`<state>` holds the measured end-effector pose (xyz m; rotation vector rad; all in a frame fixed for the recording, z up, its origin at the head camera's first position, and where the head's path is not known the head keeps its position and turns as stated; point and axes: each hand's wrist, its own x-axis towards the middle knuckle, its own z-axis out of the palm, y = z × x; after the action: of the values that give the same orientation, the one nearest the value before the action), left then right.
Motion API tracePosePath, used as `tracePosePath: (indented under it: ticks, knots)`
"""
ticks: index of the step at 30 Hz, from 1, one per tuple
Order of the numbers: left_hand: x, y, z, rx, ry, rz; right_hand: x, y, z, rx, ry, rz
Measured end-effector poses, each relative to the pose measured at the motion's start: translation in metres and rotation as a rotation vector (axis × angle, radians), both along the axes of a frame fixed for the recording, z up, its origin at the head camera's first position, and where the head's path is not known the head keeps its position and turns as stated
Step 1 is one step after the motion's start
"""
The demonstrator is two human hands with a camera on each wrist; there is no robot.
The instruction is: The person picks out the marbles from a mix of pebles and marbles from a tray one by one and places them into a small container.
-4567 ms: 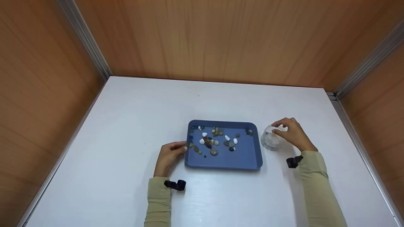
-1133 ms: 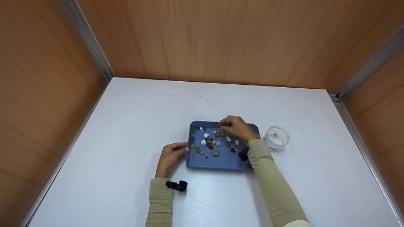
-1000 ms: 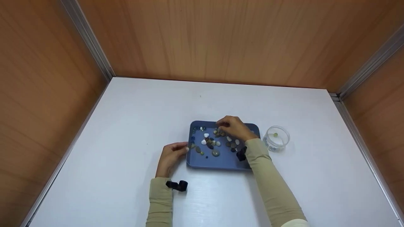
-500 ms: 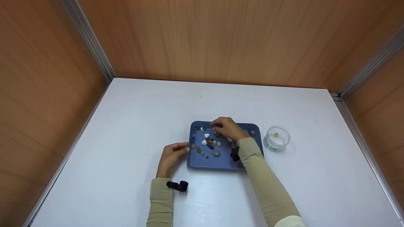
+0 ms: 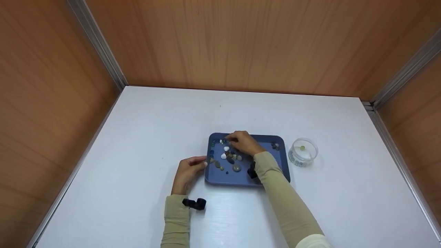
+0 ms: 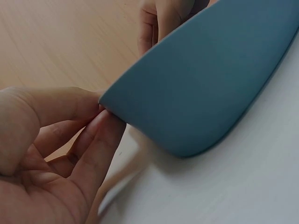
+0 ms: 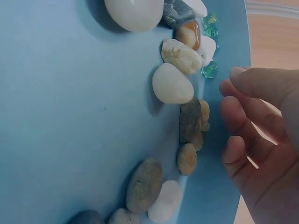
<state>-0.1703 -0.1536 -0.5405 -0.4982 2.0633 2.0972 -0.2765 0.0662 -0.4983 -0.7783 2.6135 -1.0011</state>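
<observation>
A blue tray (image 5: 249, 179) bears several pebbles and glass marbles. My left hand (image 5: 187, 172) pinches the tray's left rim between thumb and fingers, as the left wrist view shows. Over the tray's far part hovers my right hand (image 5: 244, 142), its fingers loosely bent. In the right wrist view, its thumb and fingertips come near a green glass marble (image 7: 210, 70) by the tray wall, with nothing visible between them. A white pebble (image 7: 173, 84), a brown-and-white pebble (image 7: 188, 33) and a grey oval pebble (image 7: 144, 185) lie close by. The right hand and forearm hide some pebbles from the head view.
A clear round container (image 5: 311, 159) stands right of the tray, with a yellow-green marble (image 5: 302, 148) and other small pieces inside. Wooden panels (image 5: 241, 44) enclose the white table (image 5: 165, 117) at the back and sides.
My right hand has gone from the clear container to the tray, then leftward along its far side. A yellow-green marble now shows in the container. The left hand keeps its hold.
</observation>
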Motion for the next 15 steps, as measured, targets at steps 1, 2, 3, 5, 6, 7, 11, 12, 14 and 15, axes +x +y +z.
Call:
tracePosePath:
  ticks: [1,2,3,5,6,7,11,12,14,15]
  knots:
    - [0.0002,-0.0001,-0.0003,0.001,0.009,-0.002,-0.0002,-0.0008,-0.0004,0.005,0.003,0.003]
    - [0.0004,-0.0002,-0.0006,0.001,0.014,-0.003,-0.0002,-0.0016,-0.0007,0.011,0.009,0.007]
    - [0.0007,-0.0003,-0.001,0.004,0.019,-0.004,-0.0002,-0.0022,-0.0012,0.018,0.013,0.01]
    - [0.0012,-0.0003,-0.0017,0.004,0.024,-0.008,-0.0005,-0.0033,-0.0025,0.034,0.026,0.021]
    - [0.0014,-0.0003,-0.0019,0.003,0.026,-0.011,-0.0005,-0.0037,-0.0031,0.043,0.033,0.026]
    - [0.0015,-0.0002,-0.0021,-0.005,0.027,-0.014,-0.0007,-0.004,-0.0038,0.053,0.039,0.031]
    - [0.0012,0.0,-0.0022,-0.012,0.022,-0.017,-0.0008,-0.0058,-0.0046,0.085,0.061,0.041]
    - [0.0009,-0.0001,-0.0024,-0.01,0.023,-0.018,-0.0008,-0.0064,-0.0045,0.093,0.069,0.042]
    - [0.0005,-0.0002,-0.0027,-0.007,0.023,-0.015,-0.0006,-0.0078,-0.004,0.111,0.08,0.041]
    - [0.0003,-0.0003,-0.0027,-0.007,0.021,-0.014,-0.0005,-0.0086,-0.0038,0.118,0.085,0.041]
